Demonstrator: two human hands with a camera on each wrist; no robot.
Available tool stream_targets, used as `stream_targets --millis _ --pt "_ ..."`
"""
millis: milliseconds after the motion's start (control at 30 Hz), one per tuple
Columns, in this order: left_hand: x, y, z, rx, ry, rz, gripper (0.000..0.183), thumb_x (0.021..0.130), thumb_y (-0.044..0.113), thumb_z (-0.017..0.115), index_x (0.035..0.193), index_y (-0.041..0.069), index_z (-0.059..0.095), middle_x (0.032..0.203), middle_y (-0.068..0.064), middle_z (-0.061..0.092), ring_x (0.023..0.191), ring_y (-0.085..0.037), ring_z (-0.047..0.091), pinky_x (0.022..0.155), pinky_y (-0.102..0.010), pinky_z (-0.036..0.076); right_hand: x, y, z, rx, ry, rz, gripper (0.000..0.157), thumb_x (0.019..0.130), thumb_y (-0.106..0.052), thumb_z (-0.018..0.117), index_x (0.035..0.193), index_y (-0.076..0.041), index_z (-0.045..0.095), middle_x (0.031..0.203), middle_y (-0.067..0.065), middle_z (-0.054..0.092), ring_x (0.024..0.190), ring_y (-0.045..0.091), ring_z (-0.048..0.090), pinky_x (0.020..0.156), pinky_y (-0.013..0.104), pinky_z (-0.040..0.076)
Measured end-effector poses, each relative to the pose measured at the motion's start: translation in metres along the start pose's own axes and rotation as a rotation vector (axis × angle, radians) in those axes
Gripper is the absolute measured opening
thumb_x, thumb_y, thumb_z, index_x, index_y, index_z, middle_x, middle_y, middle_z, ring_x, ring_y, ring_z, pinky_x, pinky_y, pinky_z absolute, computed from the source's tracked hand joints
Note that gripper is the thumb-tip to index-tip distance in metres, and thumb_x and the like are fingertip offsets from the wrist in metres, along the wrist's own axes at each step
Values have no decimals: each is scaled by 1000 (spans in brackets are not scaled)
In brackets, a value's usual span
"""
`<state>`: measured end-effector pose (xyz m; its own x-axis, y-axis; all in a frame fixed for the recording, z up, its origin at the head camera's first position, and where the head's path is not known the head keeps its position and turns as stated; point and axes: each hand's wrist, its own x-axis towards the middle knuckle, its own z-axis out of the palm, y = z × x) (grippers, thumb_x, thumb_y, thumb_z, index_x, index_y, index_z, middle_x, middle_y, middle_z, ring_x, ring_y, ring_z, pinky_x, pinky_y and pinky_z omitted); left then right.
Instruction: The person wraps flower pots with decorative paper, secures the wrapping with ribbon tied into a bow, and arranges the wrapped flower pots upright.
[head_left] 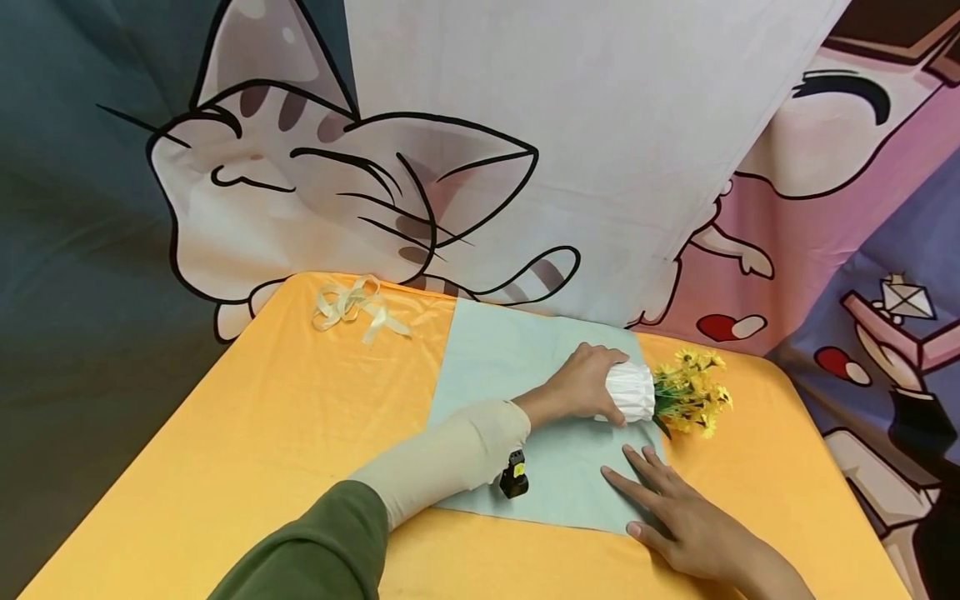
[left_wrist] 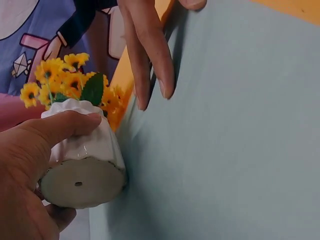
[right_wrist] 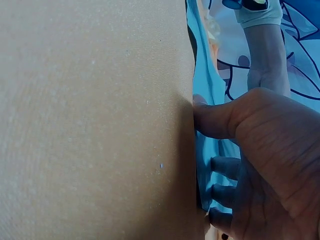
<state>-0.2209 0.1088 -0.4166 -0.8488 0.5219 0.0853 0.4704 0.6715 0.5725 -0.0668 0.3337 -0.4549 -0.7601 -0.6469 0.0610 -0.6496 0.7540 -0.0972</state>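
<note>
A white ribbed vase lies on its side near the right edge of a pale blue cloth, yellow flowers pointing right out of its mouth. My left hand grips it around the body, thumb on one side and fingers on the other. In the left wrist view the flat base of the vase, with a small hole, faces the camera. Lower right, my right hand rests with fingers spread at the cloth's right edge, holding nothing. The right wrist view shows that hand's thumb and fingers at the cloth.
A cream ribbon lies loosely looped at the back left of the table. A yellow cloth covers the tabletop under the blue one. Cartoon-printed curtains hang right behind the table's back edge.
</note>
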Motion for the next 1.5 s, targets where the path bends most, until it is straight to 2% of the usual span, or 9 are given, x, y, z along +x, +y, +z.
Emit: stream_targets --millis 200,333,567,700,1000,1200,1333,1500 --pt "3 3 8 68 -10 20 97 78 42 106 162 18 63 151 0 73 125 -16 61 105 -23 51 -1 -2 0 3 6 -2 71 107 -43 78 171 -37 49 175 14 52 162 -16 -21 104 63 62" --pt "4 3 12 102 -20 21 97 81 48 102 164 21 60 151 2 71 122 -14 59 105 -22 49 -2 -3 0 18 -4 12 70 107 -44 77 172 -38 49 175 14 52 162 -16 -21 104 64 61" --pt "5 -3 17 18 -29 -16 98 87 52 97 170 26 51 158 2 63 127 -15 55 105 -24 49 -2 -3 -1 34 -18 39 70 108 -45 75 172 -40 47 177 13 49 160 -17 -19 105 64 61" --pt "5 -7 18 14 -34 -15 105 86 54 97 173 27 45 162 0 59 133 -18 53 109 -26 49 -1 -3 -1 60 -32 48 69 109 -45 73 172 -41 46 178 12 48 160 -17 -19 106 67 60" --pt "5 -12 17 -9 -11 -1 113 82 41 104 174 27 41 162 -4 55 132 -20 51 108 -27 50 0 -3 -3 81 -44 54 67 110 -44 72 172 -40 47 178 13 47 160 -18 -19 108 68 59" --pt "7 -14 17 -27 -9 -9 108 83 38 103 173 27 43 159 -4 57 128 -19 52 103 -25 50 0 -4 -1 34 -13 31 68 109 -44 75 171 -39 49 176 14 50 161 -16 -19 107 65 60" --pt "8 -16 14 -37 8 -2 102 82 38 103 169 25 50 150 -3 63 123 -18 56 99 -23 50 1 -3 -3 61 -32 45 67 110 -44 73 172 -39 47 178 13 48 160 -17 -19 108 66 60" --pt "9 -18 15 -74 21 20 100 80 43 104 166 24 56 147 -3 69 128 -18 63 104 -24 53 1 -2 -4 93 -49 55 67 111 -45 71 173 -40 46 179 13 46 161 -15 -17 109 69 58"
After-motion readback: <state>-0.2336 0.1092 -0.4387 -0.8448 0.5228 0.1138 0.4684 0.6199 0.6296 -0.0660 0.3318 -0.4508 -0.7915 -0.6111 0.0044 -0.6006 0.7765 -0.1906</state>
